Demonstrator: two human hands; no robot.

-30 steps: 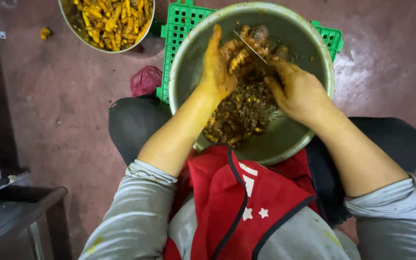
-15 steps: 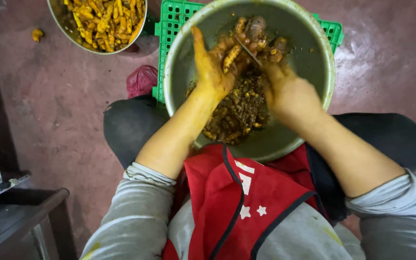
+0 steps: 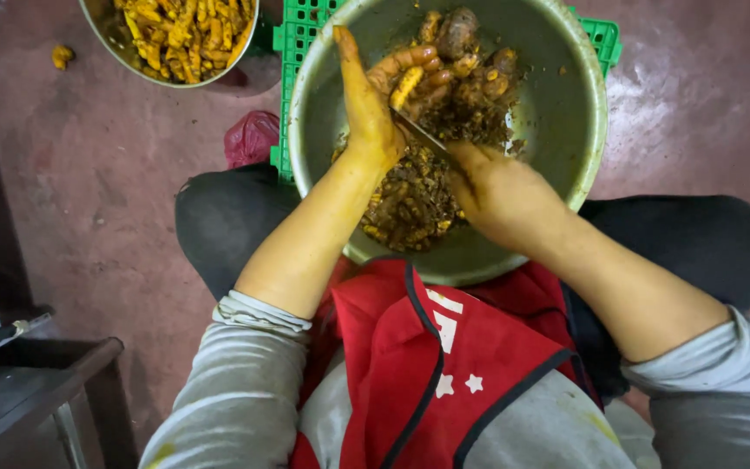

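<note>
Reddish, stained concrete floor [image 3: 88,200] fills the background, with a green plastic crate [image 3: 292,52] lying on it at twelve o'clock and a large metal bowl [image 3: 583,130] resting on top of the crate, right between the person's knees. Inside the bowl lies a heap of brown, unpeeled turmeric roots [image 3: 470,61] toward twelve o'clock and a darker pile of peelings [image 3: 410,204] toward six o'clock. Left hand [image 3: 371,113], stained yellow, is raised over the bowl, its fingers curled shut around a single yellow root piece [image 3: 407,84]. Right hand [image 3: 501,195], at four o'clock from the left one, is closed around the handle of a small knife [image 3: 418,132], whose thin blade runs up toward ten o'clock and meets the held root. At eleven o'clock, well apart from the big bowl, a second metal bowl [image 3: 110,43] holds bright orange peeled roots [image 3: 188,30]. A red crumpled bag [image 3: 252,139] lies on the floor just beside the crate at nine o'clock. A red apron [image 3: 418,365] covers the lap at six o'clock.
</note>
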